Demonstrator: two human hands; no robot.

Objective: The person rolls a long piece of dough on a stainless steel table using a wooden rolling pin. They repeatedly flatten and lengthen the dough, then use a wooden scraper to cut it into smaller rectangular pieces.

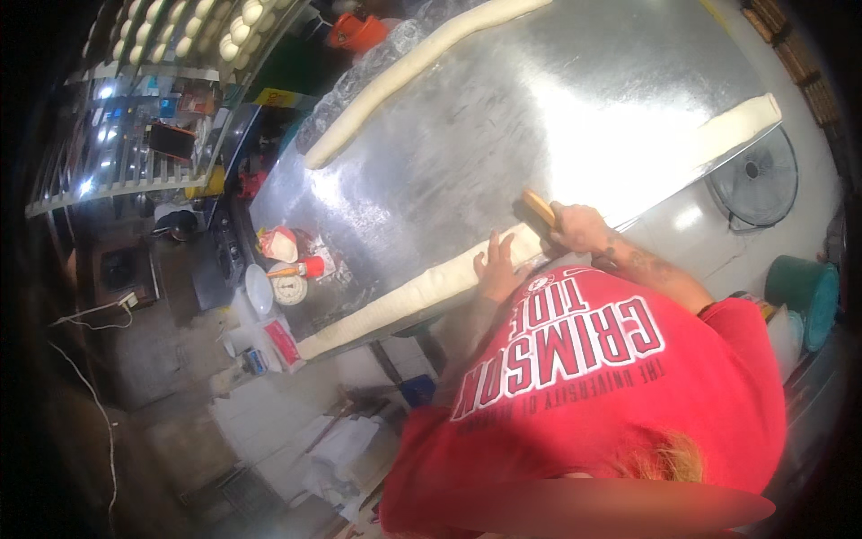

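A long pale dough roll (431,283) lies along the near edge of a metal worktable (458,141). My left hand (500,269) rests on this roll, its fingers spread apart. Just to its right, my right hand (580,229) grips a wooden tool (540,207) at the dough's edge; its lower part is hidden by the hand. Farther right, a dough length (737,129) lies on the same table edge, and strong glare hides whether the two join. A second dough roll (404,74) stretches along the far side.
Crumpled clear plastic (357,84) lies behind the far roll. At the table's left end are a dial scale (290,288), a white bowl (258,288) and an opened red packet (279,244). A floor fan (754,172) and green bin (801,296) stand right. Racked dough pieces (195,27) are upper left.
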